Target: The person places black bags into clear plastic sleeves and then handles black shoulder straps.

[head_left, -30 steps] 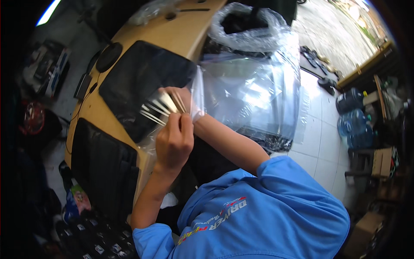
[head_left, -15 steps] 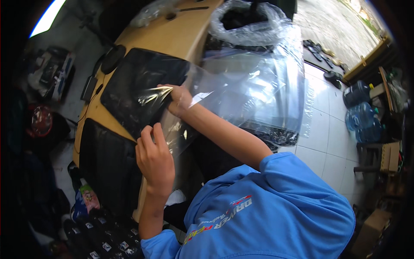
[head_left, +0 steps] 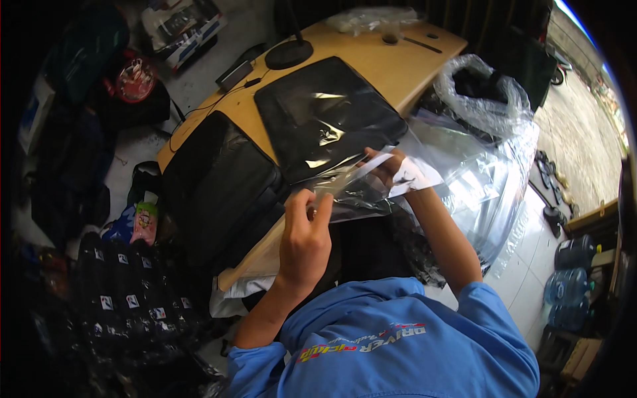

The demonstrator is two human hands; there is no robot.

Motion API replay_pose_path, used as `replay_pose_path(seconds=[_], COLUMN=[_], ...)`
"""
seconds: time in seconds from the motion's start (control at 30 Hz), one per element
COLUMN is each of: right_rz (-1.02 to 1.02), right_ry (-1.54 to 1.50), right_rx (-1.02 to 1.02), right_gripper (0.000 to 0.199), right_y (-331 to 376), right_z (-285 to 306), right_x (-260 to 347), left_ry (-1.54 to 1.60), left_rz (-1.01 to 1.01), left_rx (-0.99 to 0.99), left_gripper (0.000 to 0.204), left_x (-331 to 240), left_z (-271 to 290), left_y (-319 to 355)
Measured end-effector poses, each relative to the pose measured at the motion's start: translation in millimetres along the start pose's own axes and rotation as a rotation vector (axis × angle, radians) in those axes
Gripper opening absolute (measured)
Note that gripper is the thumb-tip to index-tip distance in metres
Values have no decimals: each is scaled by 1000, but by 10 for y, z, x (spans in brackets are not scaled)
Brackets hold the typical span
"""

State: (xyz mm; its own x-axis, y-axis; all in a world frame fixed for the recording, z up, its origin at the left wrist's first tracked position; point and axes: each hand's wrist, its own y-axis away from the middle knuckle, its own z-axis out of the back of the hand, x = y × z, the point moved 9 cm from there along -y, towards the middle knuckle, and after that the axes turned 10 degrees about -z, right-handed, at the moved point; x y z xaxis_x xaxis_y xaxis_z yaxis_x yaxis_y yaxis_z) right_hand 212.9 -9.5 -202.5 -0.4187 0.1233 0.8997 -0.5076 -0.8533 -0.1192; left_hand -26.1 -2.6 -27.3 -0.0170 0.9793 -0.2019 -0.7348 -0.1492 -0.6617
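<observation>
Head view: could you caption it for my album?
Two bare hands handle clear plastic film at a wooden desk bearing flat black items.

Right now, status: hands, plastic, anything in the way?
Left hand and right hand at clear plastic, grips unclear. Plastic overlaps black case. Second case alongside, left; no blockage seen.

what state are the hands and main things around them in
Clear plastic sheet, creased and shiny
Left hand, raised, fingers bent
Right hand, partly behind the sheet
Middle black item, lying flat, glare across it
Left black item, lying flat
Far plastic, crumpled
Round-based stand, upright
</observation>
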Motion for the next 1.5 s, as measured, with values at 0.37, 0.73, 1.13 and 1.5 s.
replay_pose_path(seconds=[0.37, 0.73, 1.13, 1.5], right_rz=[-582, -596, -182, 292], right_ry=[-518, -58, -796, -431], right_rx=[347, -165, 12, -204], right_gripper=[34, 37, 28, 43], right_y=[1005, -355, -80, 297], right_z=[-209, 1146, 1239, 2398], right_x=[595, 288, 784, 1854], left_ry=[65, 1293, 1700, 2005], left_rz=[170, 1229, 1226, 514], left_rx=[-110, -233, -157, -672], left_gripper=[22, 60, 62, 43], left_x=[232, 942, 806, 316], left_z=[132, -975, -1183, -425], left_y=[399, 1034, 774, 59])
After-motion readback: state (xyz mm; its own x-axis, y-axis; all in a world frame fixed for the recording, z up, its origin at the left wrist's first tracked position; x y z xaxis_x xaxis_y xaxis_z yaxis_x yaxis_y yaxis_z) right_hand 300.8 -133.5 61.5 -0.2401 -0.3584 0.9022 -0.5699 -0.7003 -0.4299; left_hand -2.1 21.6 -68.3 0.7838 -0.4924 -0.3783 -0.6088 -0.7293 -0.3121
